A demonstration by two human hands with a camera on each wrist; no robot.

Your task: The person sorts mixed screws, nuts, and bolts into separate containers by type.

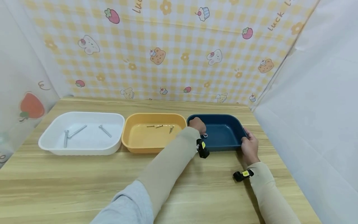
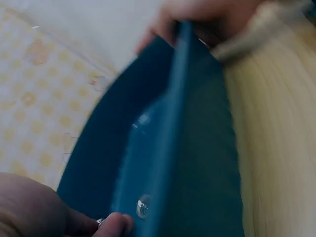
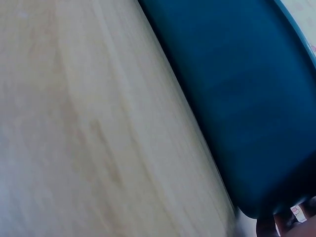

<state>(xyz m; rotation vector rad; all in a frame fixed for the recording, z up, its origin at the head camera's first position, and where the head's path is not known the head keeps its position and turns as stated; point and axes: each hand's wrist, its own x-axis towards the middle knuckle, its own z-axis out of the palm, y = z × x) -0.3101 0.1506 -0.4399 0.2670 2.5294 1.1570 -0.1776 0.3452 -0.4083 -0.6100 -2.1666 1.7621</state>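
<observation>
My left hand reaches into the left end of the dark blue bin. In the left wrist view, its thumb and finger pinch a small shiny metal piece, mostly hidden by the fingertips. Close by on the bin floor lies a metal nut, seen in the head view just beside the hand. My right hand grips the bin's right end, thumb over the rim and fingers around the outside. Only parts of those fingers show at the corner of the right wrist view.
Left of the blue bin stands a yellow bin holding several small screws. A white bin with long bolts stands farther left. All three sit on a wooden table, with a patterned cloth behind.
</observation>
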